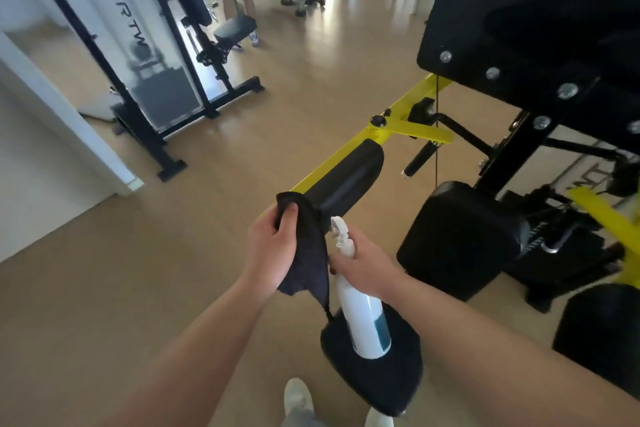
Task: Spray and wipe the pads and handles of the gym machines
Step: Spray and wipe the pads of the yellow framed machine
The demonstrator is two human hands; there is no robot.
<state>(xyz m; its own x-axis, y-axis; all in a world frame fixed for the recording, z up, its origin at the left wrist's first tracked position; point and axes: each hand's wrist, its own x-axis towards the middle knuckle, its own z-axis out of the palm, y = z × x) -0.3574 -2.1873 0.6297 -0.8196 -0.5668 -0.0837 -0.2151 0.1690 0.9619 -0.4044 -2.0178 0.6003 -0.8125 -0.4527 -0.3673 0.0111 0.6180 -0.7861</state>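
Head view: my left hand (272,248) has its fingers curled round a black cloth (311,253), bunched at the near end of the black foam roller pad (346,182). My right hand (367,267) grips the white spray bottle (363,317) by its neck, nozzle up. To wipe well, I'd wrap the cloth right round the roller and draw it along toward the yellow arm (410,101), holding the bottle clear.

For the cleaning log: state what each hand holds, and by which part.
Left hand holds the dark cloth by its bunched upper end. Right hand holds the white spray bottle round its neck.
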